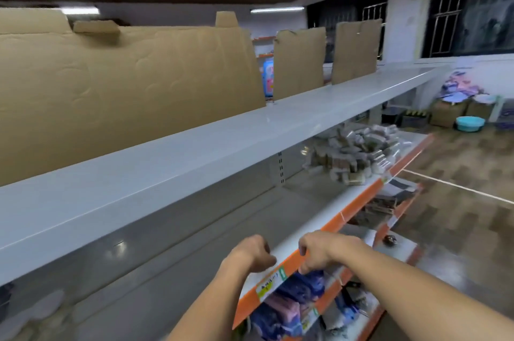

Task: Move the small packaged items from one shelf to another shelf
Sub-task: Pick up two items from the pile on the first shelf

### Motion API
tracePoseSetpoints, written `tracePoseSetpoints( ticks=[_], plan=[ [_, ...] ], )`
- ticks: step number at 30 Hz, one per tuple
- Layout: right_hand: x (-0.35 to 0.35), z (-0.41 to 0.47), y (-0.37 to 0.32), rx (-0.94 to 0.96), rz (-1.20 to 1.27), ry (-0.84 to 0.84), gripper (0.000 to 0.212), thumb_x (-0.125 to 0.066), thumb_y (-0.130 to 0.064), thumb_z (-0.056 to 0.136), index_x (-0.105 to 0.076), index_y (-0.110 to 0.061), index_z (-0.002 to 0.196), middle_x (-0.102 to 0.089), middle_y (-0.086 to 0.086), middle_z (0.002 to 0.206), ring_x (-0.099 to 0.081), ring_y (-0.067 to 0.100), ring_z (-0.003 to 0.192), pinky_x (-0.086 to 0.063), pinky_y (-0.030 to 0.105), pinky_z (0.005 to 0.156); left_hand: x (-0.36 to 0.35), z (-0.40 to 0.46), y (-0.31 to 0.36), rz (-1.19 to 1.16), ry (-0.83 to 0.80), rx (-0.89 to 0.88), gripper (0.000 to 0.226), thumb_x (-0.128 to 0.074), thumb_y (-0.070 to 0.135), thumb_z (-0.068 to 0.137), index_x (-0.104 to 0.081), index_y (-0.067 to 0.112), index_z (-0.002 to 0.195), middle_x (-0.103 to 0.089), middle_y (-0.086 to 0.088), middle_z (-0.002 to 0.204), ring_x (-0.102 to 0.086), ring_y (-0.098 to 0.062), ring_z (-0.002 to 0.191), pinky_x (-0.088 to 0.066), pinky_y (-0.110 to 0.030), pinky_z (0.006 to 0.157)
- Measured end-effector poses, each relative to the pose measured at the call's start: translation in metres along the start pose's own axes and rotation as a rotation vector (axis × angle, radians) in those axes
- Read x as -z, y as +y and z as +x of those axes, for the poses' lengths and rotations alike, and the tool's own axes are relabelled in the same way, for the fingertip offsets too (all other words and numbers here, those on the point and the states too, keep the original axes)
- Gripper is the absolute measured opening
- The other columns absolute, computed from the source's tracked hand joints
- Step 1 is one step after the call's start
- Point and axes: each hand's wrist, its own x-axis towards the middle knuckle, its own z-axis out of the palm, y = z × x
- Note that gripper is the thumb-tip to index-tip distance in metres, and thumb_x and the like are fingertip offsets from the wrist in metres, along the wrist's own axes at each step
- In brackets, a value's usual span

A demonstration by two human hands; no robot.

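The packets point(358, 151) lie heaped on the middle shelf point(306, 201), well off to my right. My left hand point(251, 253) hangs curled over that shelf's orange edge point(350, 210), holding nothing I can see. My right hand point(317, 250) is bent over the edge, fingertips point(304, 268) at the blue bags point(300, 287) below; whether it pinches anything, I cannot tell.

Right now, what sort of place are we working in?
Most likely a small shop being stocked or rearranged. Long retail shelves with orange price strips, a heap of small packets on one shelf, and cartons on the floor point to that.
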Motion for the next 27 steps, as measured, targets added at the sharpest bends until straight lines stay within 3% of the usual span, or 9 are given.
tracePoseSetpoints(
  ticks=[5,9,12,16,18,22,27],
  plan=[
    [0.016,-0.005,0.077,-0.064,0.08,0.011,0.033,-0.074,-0.043,0.078,-0.068,-0.02,0.1,-0.067,0.001,0.099,-0.064,0.021,0.091,-0.053,0.033,0.081,-0.004,0.039,0.077,0.071,-0.015,-0.105,0.033,-0.059,0.032,0.085,-0.07,0.011,0.107,-0.07,-0.008,0.111,-0.065,-0.027,0.105,-0.048,-0.03,0.078],
    [0.033,-0.004,0.142,-0.099,0.11,0.023,0.048,-0.074,-0.046,0.08,-0.065,-0.017,0.117,-0.066,0.005,0.118,-0.063,0.024,0.108,-0.051,0.033,0.089,-0.01,0.07,0.143,0.108,-0.012,-0.174,0.037,-0.058,0.031,0.089,-0.067,0.014,0.12,-0.067,-0.006,0.123,-0.063,-0.025,0.112,-0.047,-0.029,0.082],
    [0.049,0.001,0.194,-0.113,0.105,0.038,0.054,-0.072,-0.044,0.08,-0.064,-0.009,0.121,-0.065,0.014,0.124,-0.063,0.032,0.111,-0.052,0.041,0.092,-0.011,0.094,0.193,0.102,-0.011,-0.221,0.038,-0.057,0.031,0.091,-0.064,0.014,0.124,-0.064,-0.007,0.126,-0.061,-0.025,0.113,-0.048,-0.031,0.085],
    [0.074,0.002,0.253,-0.134,0.078,0.054,0.059,-0.072,-0.043,0.08,-0.061,-0.004,0.124,-0.066,0.019,0.117,-0.062,0.03,0.076,-0.05,0.036,0.065,-0.004,0.124,0.25,0.102,0.006,-0.248,0.041,-0.056,0.032,0.093,-0.061,0.015,0.129,-0.062,-0.008,0.13,-0.059,-0.025,0.116,-0.046,-0.03,0.086],
    [0.085,0.003,0.28,-0.143,0.095,0.067,0.057,-0.071,-0.041,0.081,-0.061,-0.004,0.123,-0.068,0.019,0.105,-0.058,0.026,0.066,-0.043,0.032,0.06,-0.002,0.14,0.274,0.102,0.017,-0.25,0.042,-0.056,0.034,0.093,-0.061,0.015,0.13,-0.062,-0.007,0.13,-0.059,-0.025,0.116,-0.047,-0.03,0.085],
    [0.101,0.011,0.326,-0.152,0.125,0.109,0.049,-0.07,-0.04,0.082,-0.063,-0.011,0.121,-0.067,0.014,0.115,-0.064,0.031,0.103,-0.053,0.038,0.082,-0.001,0.168,0.312,0.11,0.0,-0.245,0.041,-0.058,0.035,0.093,-0.061,0.016,0.128,-0.062,-0.006,0.129,-0.06,-0.024,0.114,-0.046,-0.03,0.082],
    [0.107,0.039,0.374,-0.151,0.177,0.115,0.038,-0.071,-0.038,0.082,-0.062,-0.018,0.114,-0.061,-0.002,0.088,-0.062,0.022,0.09,-0.044,0.03,0.069,0.0,0.213,0.35,0.139,-0.003,-0.27,0.036,-0.059,0.03,0.09,-0.066,0.014,0.122,-0.066,-0.007,0.125,-0.062,-0.025,0.111,-0.051,-0.032,0.089]
  ],
)
